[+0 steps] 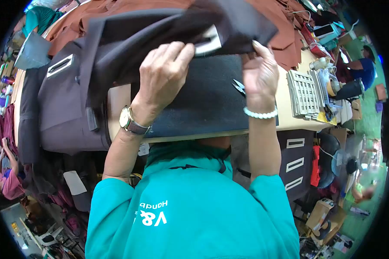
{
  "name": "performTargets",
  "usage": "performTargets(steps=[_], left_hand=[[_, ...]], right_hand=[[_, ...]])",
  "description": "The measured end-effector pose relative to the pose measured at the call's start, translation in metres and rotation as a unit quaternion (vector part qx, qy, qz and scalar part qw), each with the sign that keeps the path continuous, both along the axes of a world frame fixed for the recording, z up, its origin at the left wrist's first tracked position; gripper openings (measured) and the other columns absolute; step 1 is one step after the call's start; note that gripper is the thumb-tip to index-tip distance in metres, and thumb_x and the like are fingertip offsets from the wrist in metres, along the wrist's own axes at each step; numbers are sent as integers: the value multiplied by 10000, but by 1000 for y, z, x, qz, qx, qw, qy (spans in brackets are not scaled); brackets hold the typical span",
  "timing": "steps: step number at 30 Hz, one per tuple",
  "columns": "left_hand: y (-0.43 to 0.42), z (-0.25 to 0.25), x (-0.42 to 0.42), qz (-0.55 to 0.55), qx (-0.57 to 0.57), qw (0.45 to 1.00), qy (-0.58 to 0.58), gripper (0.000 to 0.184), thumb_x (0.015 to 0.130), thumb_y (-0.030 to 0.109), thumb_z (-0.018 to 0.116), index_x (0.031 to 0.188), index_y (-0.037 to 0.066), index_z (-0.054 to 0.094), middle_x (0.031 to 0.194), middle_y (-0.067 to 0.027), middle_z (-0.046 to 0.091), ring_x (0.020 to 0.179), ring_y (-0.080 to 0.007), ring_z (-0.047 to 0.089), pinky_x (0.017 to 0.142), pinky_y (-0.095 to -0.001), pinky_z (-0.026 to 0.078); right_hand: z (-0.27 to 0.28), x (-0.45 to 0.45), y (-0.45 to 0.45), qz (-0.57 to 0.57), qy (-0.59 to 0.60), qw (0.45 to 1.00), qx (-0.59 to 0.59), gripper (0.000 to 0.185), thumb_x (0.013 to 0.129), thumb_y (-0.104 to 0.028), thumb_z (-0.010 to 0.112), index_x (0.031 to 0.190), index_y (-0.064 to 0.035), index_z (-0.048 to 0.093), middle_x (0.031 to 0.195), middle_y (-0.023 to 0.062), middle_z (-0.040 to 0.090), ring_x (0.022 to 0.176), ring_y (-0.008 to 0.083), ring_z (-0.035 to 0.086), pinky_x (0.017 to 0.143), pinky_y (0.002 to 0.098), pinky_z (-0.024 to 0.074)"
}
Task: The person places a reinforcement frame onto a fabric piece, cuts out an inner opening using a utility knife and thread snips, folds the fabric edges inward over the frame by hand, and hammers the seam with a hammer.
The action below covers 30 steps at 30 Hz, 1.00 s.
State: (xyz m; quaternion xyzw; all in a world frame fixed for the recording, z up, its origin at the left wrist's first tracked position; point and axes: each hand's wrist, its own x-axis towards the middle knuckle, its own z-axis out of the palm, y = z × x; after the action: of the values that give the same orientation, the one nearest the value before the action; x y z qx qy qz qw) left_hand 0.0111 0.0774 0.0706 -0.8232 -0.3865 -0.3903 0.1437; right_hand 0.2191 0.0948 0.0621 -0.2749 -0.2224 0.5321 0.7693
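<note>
A dark brown sheet, leather or cloth, is lifted and partly blurred above the dark work mat [194, 97]. My left hand [166, 67], with a watch at the wrist, has its fingers closed on the sheet beside a pale rectangular patch [209, 42] with a slot. At the sheet's right corner my right hand [261, 71], wearing a bead bracelet, pinches the dark brown sheet [250, 26] between thumb and fingers. The metal blades of a small pair of snips [238, 87] show beside my right palm. Their handle is hidden, so I cannot tell whether that hand holds them.
More dark pieces [65, 112] lie at the left, one with a framed slot [60, 65]. Reddish-brown sheets [285, 32] are heaped at the back. Pale slotted cards [303, 94] are stacked at the right. Below hangs a dark piece with several pale frames [294, 164].
</note>
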Motion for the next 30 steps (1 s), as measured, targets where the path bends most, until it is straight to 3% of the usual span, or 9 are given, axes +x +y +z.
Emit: performTargets(steps=[2, 5, 7, 9, 12, 14, 19, 23, 30], left_hand=[[-5, -9, 1, -48, -27, 998, 38, 323, 654, 0, 647, 971, 53, 612, 915, -86, 609, 819, -245, 605, 712, -341, 485], [-19, -30, 2, -110, -128, 983, 73, 288, 678, 15, 630, 961, 65, 602, 907, -79, 603, 814, -248, 594, 702, -353, 475], [-29, -43, 5, -123, -206, 969, 63, 272, 710, 36, 603, 980, 60, 583, 862, -79, 573, 782, -250, 572, 688, -364, 451], [-32, -48, 9, -131, -267, 954, 32, 278, 703, 43, 611, 979, 47, 578, 846, -85, 559, 791, -263, 570, 685, -374, 445], [-30, -46, 12, -142, -297, 944, 18, 261, 696, 58, 620, 952, 29, 577, 821, -97, 542, 794, -286, 563, 675, -392, 436], [-27, -41, 16, -136, -331, 933, 29, 247, 691, 71, 629, 928, 26, 579, 816, -106, 538, 793, -300, 561, 675, -402, 433], [-23, -47, 29, -153, -363, 919, 8, 276, 660, 158, 694, 866, 19, 574, 789, -139, 548, 770, -341, 563, 656, -419, 435], [-20, -43, 29, -157, -424, 892, 20, 361, 643, 254, 750, 829, -10, 587, 745, -151, 587, 707, -314, 588, 616, -394, 444], [-21, -41, 16, -168, -534, 829, 6, 307, 710, 258, 734, 799, -18, 635, 663, -138, 589, 606, -252, 580, 558, -346, 438]], right_hand=[[-17, 37, -14, -33, -30, 999, 10, 202, 822, 28, 567, 1005, -59, 561, 956, 76, 634, 891, 197, 599, 855, 349, 471], [-46, 75, -47, -185, -199, 962, -37, 462, 821, 24, 586, 1241, -39, 405, 1132, 95, 530, 984, 182, 541, 845, 300, 465], [-56, 79, -62, -326, -394, 859, 19, 605, 818, 16, 606, 1339, -30, 303, 1190, 105, 462, 1042, 178, 496, 853, 310, 447], [-22, 51, -81, -397, -622, 674, -14, 559, 830, 2, 604, 1327, -6, 348, 1165, 107, 466, 1017, 180, 494, 854, 310, 423], [9, 17, -101, -341, -721, 599, 64, 383, 830, 8, 604, 1199, 20, 501, 1093, 108, 515, 943, 171, 519, 831, 292, 433], [27, -7, -110, -348, -691, 609, 175, 330, 825, 16, 607, 1146, 24, 533, 1038, 100, 546, 907, 180, 538, 797, 291, 452], [28, -50, -109, -84, -715, 678, 149, 198, 810, 57, 579, 1008, 51, 578, 845, 160, 614, 746, 289, 621, 688, 321, 492], [-18, -13, -86, 65, -729, 681, -31, 183, 805, 23, 575, 986, 46, 587, 861, 161, 600, 773, 286, 614, 695, 339, 489], [-24, 9, -90, 150, -723, 674, 1, 272, 728, -22, 672, 991, 22, 622, 940, 115, 562, 849, 248, 583, 757, 332, 476]])
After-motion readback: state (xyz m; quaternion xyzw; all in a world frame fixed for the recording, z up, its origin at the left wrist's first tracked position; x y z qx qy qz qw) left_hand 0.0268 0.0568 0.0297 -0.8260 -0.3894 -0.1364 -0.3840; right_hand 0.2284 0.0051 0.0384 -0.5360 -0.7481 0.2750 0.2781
